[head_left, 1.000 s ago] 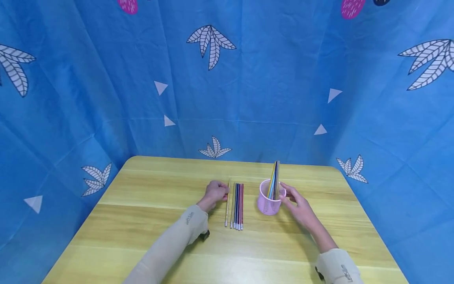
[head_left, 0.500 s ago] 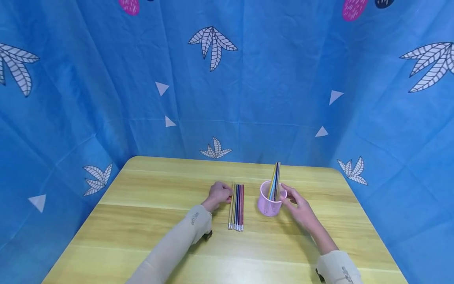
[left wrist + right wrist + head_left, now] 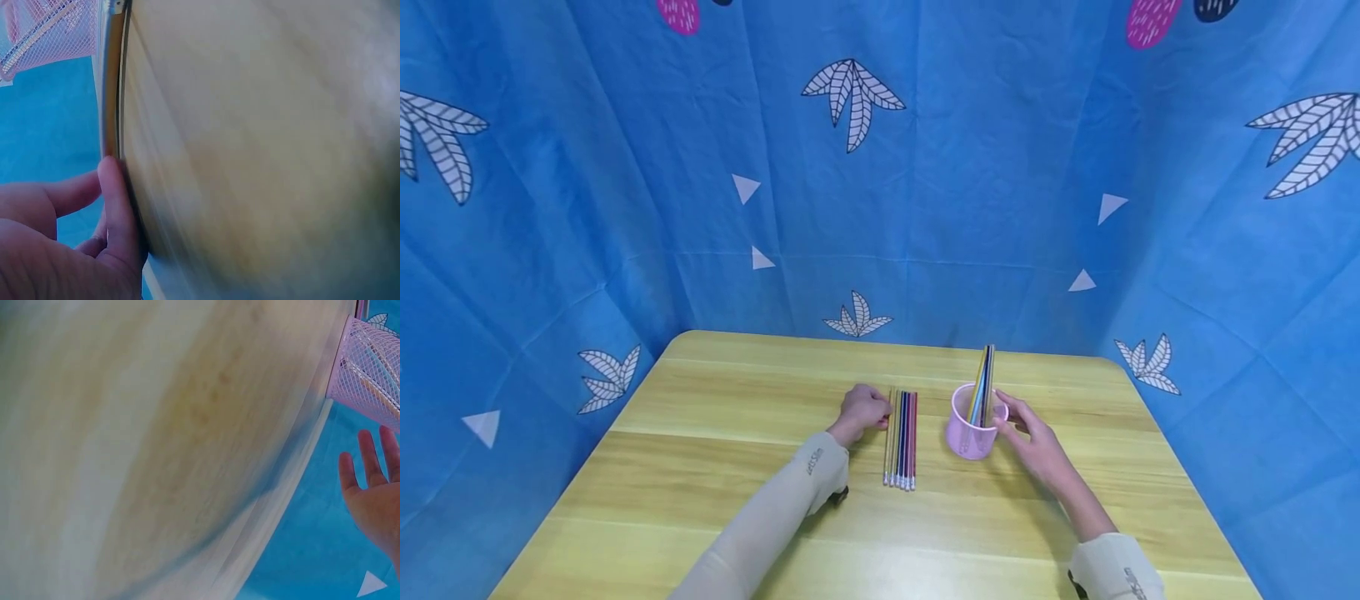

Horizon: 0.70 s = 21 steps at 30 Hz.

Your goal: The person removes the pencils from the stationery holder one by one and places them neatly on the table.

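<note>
Several pencils (image 3: 904, 442) lie side by side on the table, gold ones on the left, dark and red ones on the right, their eraser ends toward me. My left hand (image 3: 862, 408) is at the row's left side, thumb and finger pinching the outermost gold pencil (image 3: 114, 81) in the left wrist view. A pink mesh pencil cup (image 3: 967, 442) stands upright to the right, with several pencils (image 3: 982, 383) leaning in it. Beside its right side is my right hand (image 3: 1033, 437), thumb and fingertips right at the rim; in the right wrist view its fingers (image 3: 369, 456) look straight and spread.
The wooden table (image 3: 737, 467) has rounded back corners. Behind and on both sides hangs a blue curtain (image 3: 970, 167) printed with white leaves and triangles.
My left hand has moved right, bringing the separate gold pencil up against the others in the row. The right hand and the cup have stayed in place.
</note>
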{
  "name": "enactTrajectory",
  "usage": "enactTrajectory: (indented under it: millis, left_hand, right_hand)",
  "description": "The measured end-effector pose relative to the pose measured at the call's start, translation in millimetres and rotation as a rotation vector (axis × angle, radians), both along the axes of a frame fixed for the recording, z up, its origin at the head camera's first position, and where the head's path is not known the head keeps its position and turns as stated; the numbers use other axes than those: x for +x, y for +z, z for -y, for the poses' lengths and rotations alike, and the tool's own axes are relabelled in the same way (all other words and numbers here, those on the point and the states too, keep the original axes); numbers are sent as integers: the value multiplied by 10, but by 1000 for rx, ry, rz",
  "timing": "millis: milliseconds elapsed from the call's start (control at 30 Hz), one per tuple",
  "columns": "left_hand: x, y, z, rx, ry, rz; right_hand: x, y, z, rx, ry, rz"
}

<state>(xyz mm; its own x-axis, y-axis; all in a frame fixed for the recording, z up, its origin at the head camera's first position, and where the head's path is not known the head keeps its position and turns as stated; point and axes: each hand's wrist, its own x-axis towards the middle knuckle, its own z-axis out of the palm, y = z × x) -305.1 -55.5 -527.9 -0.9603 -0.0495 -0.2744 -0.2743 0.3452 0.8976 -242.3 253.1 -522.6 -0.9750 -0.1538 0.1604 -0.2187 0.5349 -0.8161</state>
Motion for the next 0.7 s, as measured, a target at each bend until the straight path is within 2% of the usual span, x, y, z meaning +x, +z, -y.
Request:
enactTrajectory:
  millis: [467,700]
  left_hand:
    - [-17,-4,-28,-35,-18,23]
    - [9,18,-31,-37,-16,7]
  right_hand:
    - [9,-19,-15,-3,-2,-4]
    - [11,-1,-16,-10,1,7]
